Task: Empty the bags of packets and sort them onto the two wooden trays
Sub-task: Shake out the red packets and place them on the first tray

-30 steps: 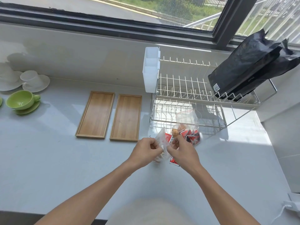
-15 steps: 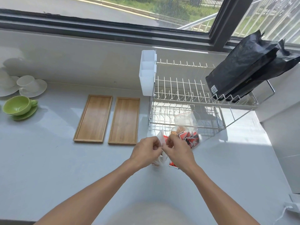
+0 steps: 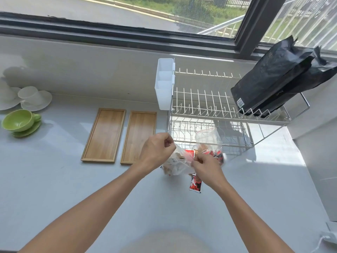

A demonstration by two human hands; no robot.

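A clear zip bag (image 3: 179, 162) holding pale and brown packets stands on the white counter between my hands. My left hand (image 3: 157, 151) pinches its upper left edge and my right hand (image 3: 207, 168) pinches the right edge, so the mouth is pulled apart. Behind it a second clear bag (image 3: 209, 141) with red and black packets leans against the dish rack. One red packet (image 3: 196, 185) lies flat on the counter below my right hand. Two bare wooden trays, the left (image 3: 104, 135) and the right (image 3: 139, 136), lie side by side left of my hands.
A white wire dish rack (image 3: 218, 110) with a white cutlery holder (image 3: 164, 84) stands behind the bags, with black bags (image 3: 277, 77) resting on its right end. A green cup on a saucer (image 3: 21, 122) and white cups (image 3: 33, 97) sit far left. A white plug (image 3: 328, 238) lies at bottom right.
My hands have drawn apart, the left one lifting up and leftward, and the near bag's mouth has spread open. The red packet beside my right hand now shows more fully.
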